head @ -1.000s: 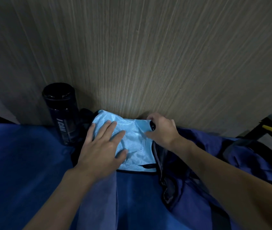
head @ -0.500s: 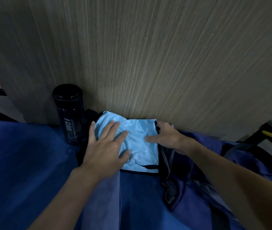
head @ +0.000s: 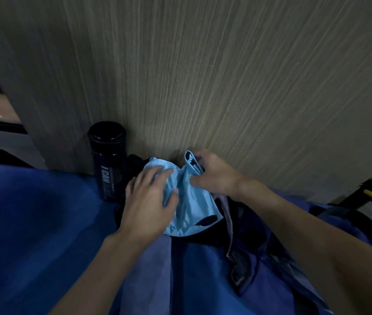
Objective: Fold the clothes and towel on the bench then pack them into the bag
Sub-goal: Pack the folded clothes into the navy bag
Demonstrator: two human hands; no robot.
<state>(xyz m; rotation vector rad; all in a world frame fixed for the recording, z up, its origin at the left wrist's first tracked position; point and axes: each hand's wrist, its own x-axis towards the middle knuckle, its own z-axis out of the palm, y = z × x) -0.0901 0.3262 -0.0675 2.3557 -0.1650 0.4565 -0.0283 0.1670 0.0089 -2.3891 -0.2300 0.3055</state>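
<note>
Garment (head: 195, 202), light blue, thin and slightly shiny with black trim along its near edge, lies just right of the bottle (head: 108, 164), creased down the middle.

- Left hand (head: 148, 205): flat, fingers spread, pressing the garment's bottle-side half down.
- Right hand (head: 214, 176): thumb and curled fingers pinch the garment's far-side edge, which stands up as a narrow folded band showing a dark inner seam.
- Black cloth (head: 135, 161) pokes out under the garment, between it and the bottle.
- Towel (head: 153, 276): grey-blue, matte, a long flat strip nearer the camera than the bottle, running under the left wrist.
- Bag (head: 269, 278): dark navy, soft and slumped, mouth gaping with a grey edge, right of the bottle past the garment and touching it.
- Bottle: black cylinder, upright, glossy lid, white lettering I can't fully read.
- Bench (head: 32, 223): blue, smooth top; the bottle stands on it.
- Panel (head: 203, 76): tan, fine vertical wood grain, right behind the bottle.
</note>
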